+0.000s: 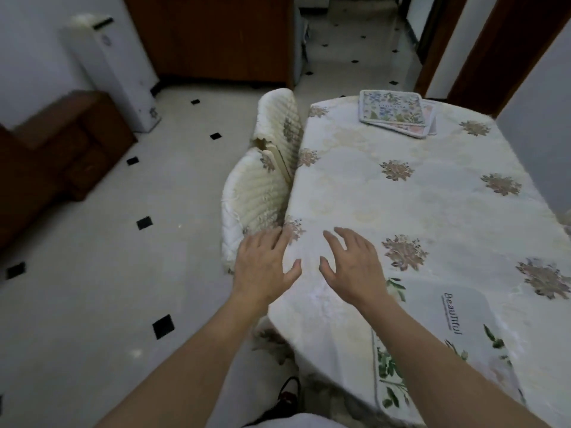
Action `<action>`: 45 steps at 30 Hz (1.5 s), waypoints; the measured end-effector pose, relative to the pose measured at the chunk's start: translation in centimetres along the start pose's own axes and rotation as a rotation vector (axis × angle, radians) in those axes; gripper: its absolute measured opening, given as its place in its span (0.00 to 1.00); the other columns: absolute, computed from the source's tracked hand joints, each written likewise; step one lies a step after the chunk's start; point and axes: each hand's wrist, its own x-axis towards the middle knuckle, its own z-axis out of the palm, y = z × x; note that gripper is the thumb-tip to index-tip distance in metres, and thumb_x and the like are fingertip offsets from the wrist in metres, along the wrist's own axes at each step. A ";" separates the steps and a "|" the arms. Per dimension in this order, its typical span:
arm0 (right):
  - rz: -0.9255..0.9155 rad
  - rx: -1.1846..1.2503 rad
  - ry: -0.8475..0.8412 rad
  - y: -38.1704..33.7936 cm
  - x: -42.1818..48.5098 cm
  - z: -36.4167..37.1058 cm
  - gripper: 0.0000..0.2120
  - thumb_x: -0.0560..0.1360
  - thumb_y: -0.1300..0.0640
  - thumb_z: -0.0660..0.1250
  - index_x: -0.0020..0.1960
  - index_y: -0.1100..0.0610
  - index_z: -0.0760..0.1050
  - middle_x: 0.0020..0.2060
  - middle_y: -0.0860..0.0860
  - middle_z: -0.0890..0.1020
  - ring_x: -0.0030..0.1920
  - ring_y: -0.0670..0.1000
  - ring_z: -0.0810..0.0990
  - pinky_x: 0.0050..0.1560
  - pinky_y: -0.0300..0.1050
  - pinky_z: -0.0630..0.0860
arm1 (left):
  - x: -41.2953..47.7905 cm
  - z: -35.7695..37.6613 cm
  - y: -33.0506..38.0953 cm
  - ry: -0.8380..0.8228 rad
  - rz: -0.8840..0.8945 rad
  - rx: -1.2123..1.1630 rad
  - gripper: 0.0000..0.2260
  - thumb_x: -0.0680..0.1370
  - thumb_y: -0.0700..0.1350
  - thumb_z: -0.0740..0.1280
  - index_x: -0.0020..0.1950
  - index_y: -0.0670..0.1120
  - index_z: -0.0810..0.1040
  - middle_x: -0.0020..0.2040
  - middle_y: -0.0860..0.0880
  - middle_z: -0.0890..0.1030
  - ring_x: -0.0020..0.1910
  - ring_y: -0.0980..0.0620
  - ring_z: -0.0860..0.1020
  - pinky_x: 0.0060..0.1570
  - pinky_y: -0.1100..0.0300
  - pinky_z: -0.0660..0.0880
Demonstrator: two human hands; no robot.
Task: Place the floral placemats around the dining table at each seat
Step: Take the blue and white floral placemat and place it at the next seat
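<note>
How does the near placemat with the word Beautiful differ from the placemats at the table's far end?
The near placemat lies single and flat at the table edge; the far placemats sit stacked. The near one has a plain white centre with lettering; the top far one is floral all over. Both have floral print and rounded corners.

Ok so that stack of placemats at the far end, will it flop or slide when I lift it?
The stack of placemats looks quilted with bound edges, so probably soft and bendy, sagging if lifted by one corner. The layers sit fanned, not aligned, so they may slip apart. Likely light.

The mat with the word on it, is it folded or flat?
Flat. The mat lies spread on the table, no folds showing.
</note>
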 end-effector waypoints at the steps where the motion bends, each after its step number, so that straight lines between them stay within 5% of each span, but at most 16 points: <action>1: -0.039 0.017 -0.008 -1.0 0.2 0.5 0.25 0.74 0.46 0.60 0.66 0.56 0.76 0.62 0.57 0.79 0.62 0.59 0.77 0.60 0.56 0.74 | -0.9 -0.6 -0.8 0.010 -0.043 0.013 0.26 0.74 0.60 0.63 0.68 0.48 0.75 0.62 0.48 0.80 0.60 0.45 0.77 0.59 0.44 0.73; 20: -0.493 0.110 -0.128 -20.5 9.2 6.5 0.25 0.76 0.46 0.64 0.70 0.54 0.71 0.67 0.57 0.75 0.65 0.58 0.75 0.65 0.56 0.71 | -8.9 -5.6 -18.8 0.012 -0.505 0.175 0.29 0.75 0.62 0.57 0.72 0.49 0.72 0.67 0.47 0.78 0.65 0.44 0.75 0.65 0.45 0.71; 35: -0.475 0.035 -0.164 -36.8 28.9 17.9 0.23 0.75 0.46 0.63 0.67 0.55 0.74 0.63 0.57 0.78 0.62 0.57 0.77 0.61 0.55 0.73 | 4.3 -4.6 -44.6 -0.017 -0.421 0.152 0.28 0.75 0.61 0.59 0.71 0.49 0.73 0.66 0.48 0.78 0.64 0.45 0.75 0.65 0.46 0.70; 45: -0.364 0.019 -0.163 -39.4 37.5 21.3 0.23 0.74 0.47 0.64 0.66 0.55 0.74 0.62 0.58 0.78 0.62 0.58 0.77 0.61 0.55 0.72 | 12.9 -3.6 -53.2 -0.023 -0.333 0.150 0.28 0.75 0.61 0.60 0.71 0.49 0.72 0.66 0.48 0.78 0.64 0.45 0.75 0.65 0.46 0.70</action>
